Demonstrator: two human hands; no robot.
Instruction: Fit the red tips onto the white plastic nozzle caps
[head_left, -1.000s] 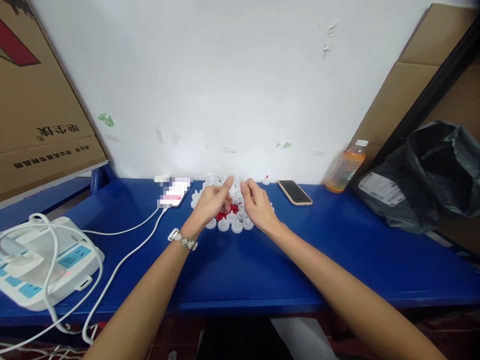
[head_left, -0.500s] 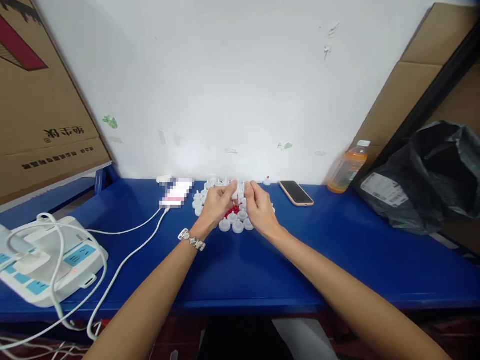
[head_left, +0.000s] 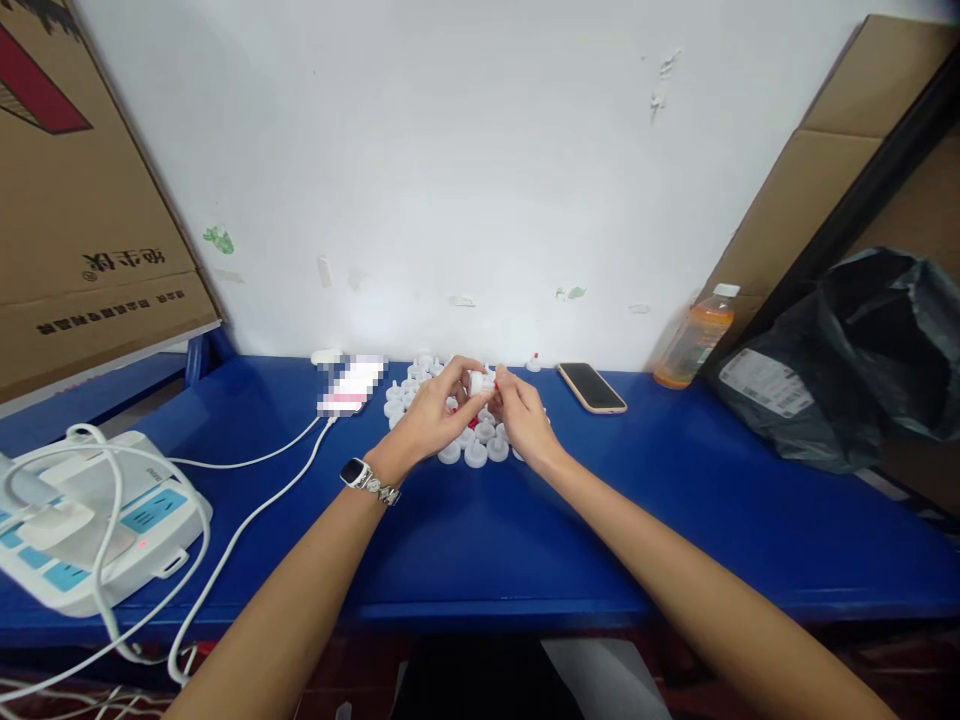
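Observation:
Between thumb and fingers, my left hand (head_left: 439, 410) grips a white nozzle cap (head_left: 477, 383) turned on its side, its spout pointing right. My right hand (head_left: 525, 415) pinches a small red tip (head_left: 496, 384) at the end of that spout. Many more white nozzle caps (head_left: 475, 454) stand upright on the blue table around and below both hands. Among them lie small red tips (head_left: 472, 423), partly hidden by my fingers. One white cap with a red tip on it (head_left: 533, 362) stands apart, close to the wall.
A phone (head_left: 592, 387) lies right of the caps, with an orange drink bottle (head_left: 694, 335) and a black plastic bag (head_left: 840, 360) farther right. At left are a blurred-out phone (head_left: 352, 385), white cables (head_left: 247, 525) and a power strip (head_left: 112, 530). Cardboard (head_left: 90, 200) leans on the left.
My left hand has rolled so the nozzle cap now lies sideways in its fingers. The right hand has brought a red tip against the cap's spout.

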